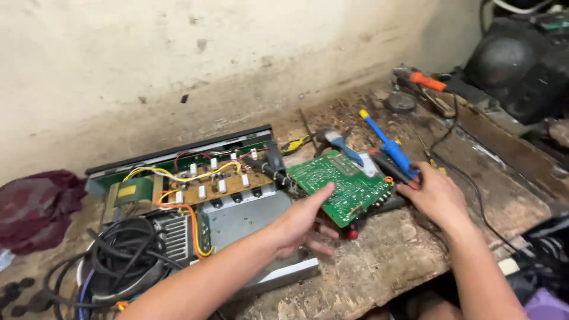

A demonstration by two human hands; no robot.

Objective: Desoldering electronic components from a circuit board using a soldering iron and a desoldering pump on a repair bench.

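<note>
**Green board lifted off open chassis, both hands at it**

Left hand: thumb up against the near edge of the green board, other fingers curled beneath it; a loose prop, not a full grasp. Right hand: fingers closed at the board's right end, among the tool handles there; cannot tell whether they grip the board or a tool.

Board sits tilted, half over the chassis, half over the bench. Its far-left corner is close to the dark leads from the brown board.

Risks, as judged:
- Leads may strain or tear at the joints if the board swings further out.
- Board could slip off the thumb; support is thin.
- Underside may touch metal chassis and short, if anything is powered.

Surroundings: blue-handled tool and brush just behind the board, crowding the right hand. Red knob under the board's near corner. Cable coil over the chassis' left end. Red cloth far left. Orange-handled tool at the back, well apart.
</note>
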